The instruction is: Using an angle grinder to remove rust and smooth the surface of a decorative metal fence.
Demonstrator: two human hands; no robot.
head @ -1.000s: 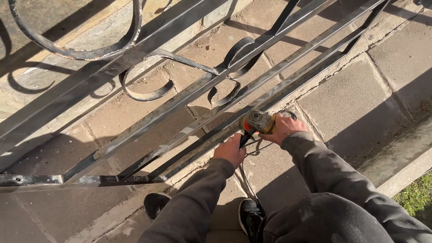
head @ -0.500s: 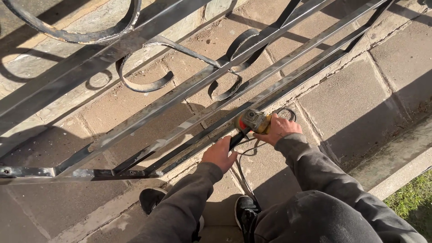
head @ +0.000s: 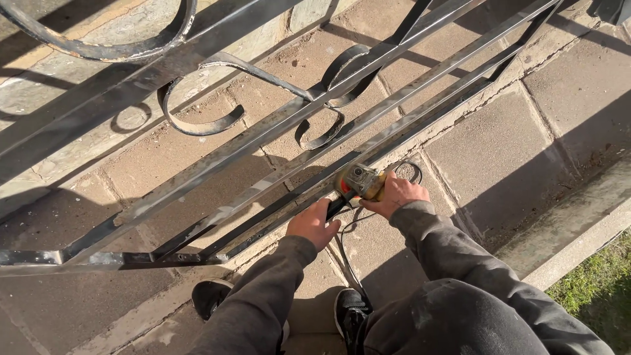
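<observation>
The person works over a metal gate (head: pixel 263 135) laid nearly flat above stone paving (head: pixel 506 151). Both hands hold 1 angle grinder (head: pixel 358 181), which sits between them and against a long flat bar of the gate.

The right hand (head: pixel 396 195) is closed around the yellow head end of the grinder, fingers wrapped over the housing. The left hand (head: pixel 314 223) is closed on the dark rear handle, lower and further left, knuckles up. The 2 hands are near each other but not touching. The grinding disc itself is hidden below the tool body and the bar.

A black cord (head: pixel 345 253) runs from the handle down toward the person, with a loop showing beside the right hand. 2 dark shoes (head: pixel 210 297) stand on the paving below the arms. Both arms wear dark grey sleeves. A strip of grass (head: pixel 595 286) shows at the lower right, past a concrete kerb (head: pixel 578 227).
</observation>
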